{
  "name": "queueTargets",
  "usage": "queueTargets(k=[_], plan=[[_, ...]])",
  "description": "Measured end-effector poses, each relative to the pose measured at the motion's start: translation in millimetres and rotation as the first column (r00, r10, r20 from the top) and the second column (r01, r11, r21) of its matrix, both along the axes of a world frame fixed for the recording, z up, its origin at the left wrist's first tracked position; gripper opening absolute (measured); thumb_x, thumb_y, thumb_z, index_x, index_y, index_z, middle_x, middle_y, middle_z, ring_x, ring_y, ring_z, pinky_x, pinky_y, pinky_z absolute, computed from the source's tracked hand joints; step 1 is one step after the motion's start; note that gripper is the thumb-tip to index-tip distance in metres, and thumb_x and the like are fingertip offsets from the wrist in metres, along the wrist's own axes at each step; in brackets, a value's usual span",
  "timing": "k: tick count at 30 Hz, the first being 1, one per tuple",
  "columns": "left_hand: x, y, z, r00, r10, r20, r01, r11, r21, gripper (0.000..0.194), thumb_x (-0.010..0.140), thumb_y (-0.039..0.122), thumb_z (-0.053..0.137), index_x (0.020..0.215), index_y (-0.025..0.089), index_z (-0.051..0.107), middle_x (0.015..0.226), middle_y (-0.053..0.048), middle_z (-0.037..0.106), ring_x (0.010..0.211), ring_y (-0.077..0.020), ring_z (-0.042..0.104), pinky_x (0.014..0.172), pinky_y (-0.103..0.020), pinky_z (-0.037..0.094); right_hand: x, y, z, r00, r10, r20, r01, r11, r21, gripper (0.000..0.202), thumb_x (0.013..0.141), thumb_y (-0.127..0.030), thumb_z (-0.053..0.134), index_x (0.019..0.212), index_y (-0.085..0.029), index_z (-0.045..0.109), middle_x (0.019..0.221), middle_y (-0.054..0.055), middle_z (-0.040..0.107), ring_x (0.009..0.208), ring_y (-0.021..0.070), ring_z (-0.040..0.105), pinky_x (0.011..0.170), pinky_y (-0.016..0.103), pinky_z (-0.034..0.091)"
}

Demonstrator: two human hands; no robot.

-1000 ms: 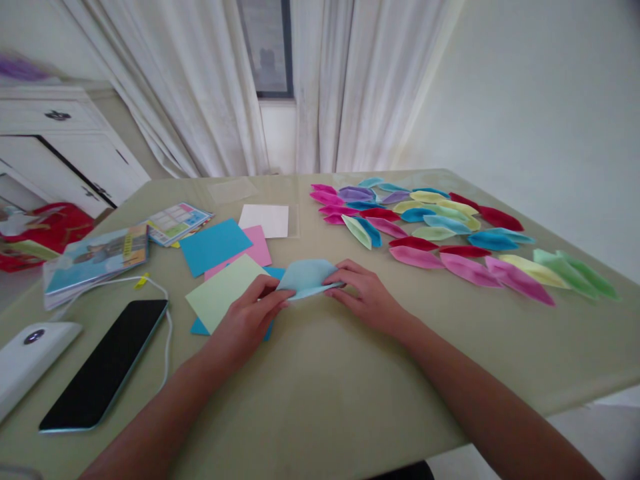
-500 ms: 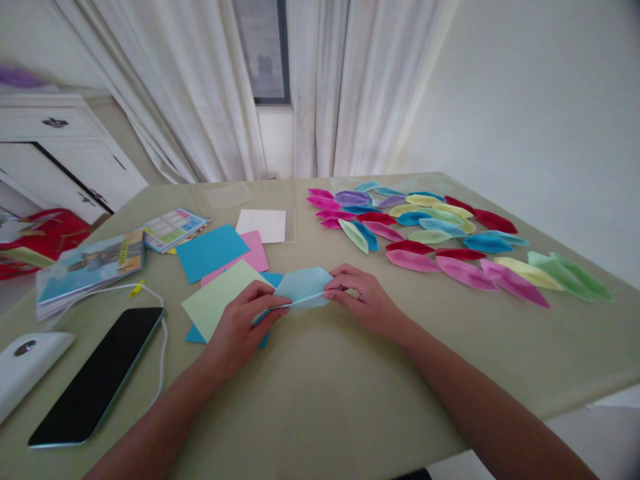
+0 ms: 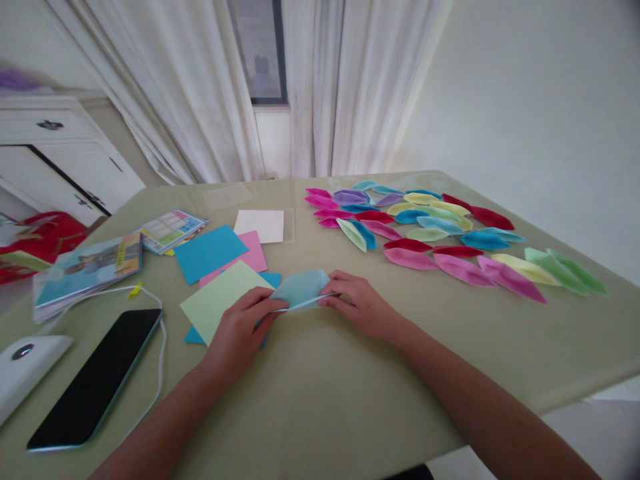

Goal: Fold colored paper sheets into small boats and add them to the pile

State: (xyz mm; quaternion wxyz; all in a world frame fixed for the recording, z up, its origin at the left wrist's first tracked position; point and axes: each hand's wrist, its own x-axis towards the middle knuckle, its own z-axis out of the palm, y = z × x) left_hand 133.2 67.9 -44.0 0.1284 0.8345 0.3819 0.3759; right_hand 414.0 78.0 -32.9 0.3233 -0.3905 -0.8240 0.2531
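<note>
Your pale green counter (image 3: 350, 400) stands before white curtains (image 3: 320, 87), a pale wall (image 3: 540, 120) to its right. Your forearms angle inward; your left hand (image 3: 241, 327) and right hand (image 3: 361, 304) pinch opposite ends of one folded light-blue paper (image 3: 301, 289) over the counter's middle. You have one phone (image 3: 95, 380), one pink sheet (image 3: 258, 250), one white square (image 3: 260, 225), and two purple folded pieces (image 3: 351, 197) beyond your right hand.

Light blue paper (image 3: 300, 289): ends partly covered by left hand (image 3: 239, 325) and right hand (image 3: 363, 307).
Pink sheet (image 3: 257, 253): beyond the light blue paper, partly hidden.
White device (image 3: 33, 367): far left of the light blue paper, cut off by picture edge.
Booklet (image 3: 100, 265): left of the light blue paper, print unreadable.
</note>
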Motion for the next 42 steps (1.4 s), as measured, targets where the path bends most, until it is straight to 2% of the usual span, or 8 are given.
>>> queueTargets(k=[5, 11, 15, 20, 24, 29, 35, 42], plan=[[-0.6, 1.4, 1.8, 1.0, 0.005, -0.018, -0.006, 1.0, -0.015, 0.021, 0.104, 0.028, 0.06, 0.105, 0.024, 0.081, 0.098, -0.004, 0.073, 0.086, -0.0173, 0.072, 0.079, -0.026, 0.058, -1.7, -2.1, 2.8, 1.0, 0.02, 0.015, -0.02, 0.999, 0.028, 0.022, 0.108, -0.032, 0.059, 0.099, -0.02, 0.076, 0.098, 0.006, 0.068, 0.088, 0.0197, 0.067, 0.081, 0.031, 0.052], [1.6, 3.5, 3.1, 0.996, -0.053, 0.071, 0.067, 0.976, -0.209, 0.017, 0.102, 0.029, 0.064, 0.102, 0.024, 0.08, 0.093, -0.002, 0.078, 0.082, -0.0168, 0.073, 0.075, -0.025, 0.058, -1.5, -1.9, 6.7, 0.997, 0.0, -0.079, 0.002, 1.0, 0.025, 0.026, 0.108, -0.038, 0.059, 0.096, -0.021, 0.074, 0.094, 0.005, 0.067, 0.086, 0.0193, 0.065, 0.08, 0.031, 0.051], [2.1, 1.7, 4.0, 0.981, 0.044, 0.187, 0.019, 0.947, -0.321, 0.011, 0.092, 0.033, 0.078, 0.097, 0.025, 0.082, 0.087, 0.0, 0.081, 0.076, -0.0178, 0.074, 0.071, -0.026, 0.057, -1.6, -2.0, 8.2, 0.987, -0.002, -0.16, -0.002, 1.0, -0.025, 0.022, 0.101, -0.042, 0.07, 0.096, -0.021, 0.075, 0.089, 0.003, 0.068, 0.082, 0.0184, 0.065, 0.076, 0.029, 0.049], [2.6, 2.4, 6.8, 0.948, 0.157, 0.277, -0.01, 0.884, -0.467, 0.022, 0.09, 0.042, 0.076, 0.095, 0.022, 0.083, 0.081, -0.001, 0.08, 0.072, -0.0187, 0.074, 0.066, -0.025, 0.056, -2.4, -2.1, 7.5, 0.987, -0.04, -0.157, 0.04, 0.999, -0.006, 0.035, 0.11, -0.038, 0.055, 0.087, -0.019, 0.072, 0.086, 0.004, 0.066, 0.079, 0.017, 0.062, 0.076, 0.028, 0.046], [3.7, 3.1, 11.8, 0.96, 0.118, 0.256, 0.014, 0.887, -0.462, 0.033, 0.099, 0.044, 0.061, 0.082, 0.02, 0.077, 0.072, 0.0, 0.073, 0.069, -0.0158, 0.068, 0.064, -0.023, 0.052, -3.5, -2.5, 7.8, 0.989, -0.066, -0.134, 0.062, 0.998, -0.029, 0.041, 0.112, -0.042, 0.049, 0.083, -0.018, 0.066, 0.084, 0.003, 0.062, 0.076, 0.0165, 0.058, 0.074, 0.028, 0.044], [4.7, 0.8, 17.2, 0.969, 0.07, 0.236, 0.047, 0.888, -0.457, 0.042, 0.102, 0.045, 0.057, 0.072, 0.019, 0.069, 0.069, 0.001, 0.066, 0.064, -0.0128, 0.059, 0.06, -0.021, 0.046, -4.6, -4.1, 8.4, 0.987, -0.082, -0.142, 0.076, 0.996, -0.044, 0.043, 0.113, -0.042, 0.046, 0.08, -0.019, 0.061, 0.083, 0.003, 0.06, 0.075, 0.0162, 0.058, 0.073, 0.028, 0.043], [3.7, 2.1, 13.3, 0.932, 0.131, 0.338, 0.049, 0.878, -0.476, 0.022, 0.096, 0.039, 0.07, 0.104, 0.022, 0.081, 0.079, -0.001, 0.076, 0.072, -0.0147, 0.071, 0.065, -0.022, 0.054, -3.9, -3.0, 7.9, 0.967, -0.081, -0.241, 0.052, 0.991, -0.125, 0.021, 0.102, -0.04, 0.07, 0.097, -0.019, 0.073, 0.091, 0.003, 0.071, 0.081, 0.0167, 0.065, 0.072, 0.027, 0.047], [2.8, 4.4, 8.5, 0.927, 0.137, 0.349, 0.078, 0.839, -0.538, 0.025, 0.087, 0.041, 0.08, 0.099, 0.02, 0.082, 0.078, -0.003, 0.08, 0.07, -0.0179, 0.075, 0.063, -0.024, 0.058, -3.7, -3.2, 7.8, 0.969, -0.127, -0.213, 0.119, 0.992, -0.048, 0.024, 0.106, -0.027, 0.061, 0.085, -0.019, 0.07, 0.082, 0.002, 0.067, 0.075, 0.0157, 0.062, 0.072, 0.028, 0.045]])
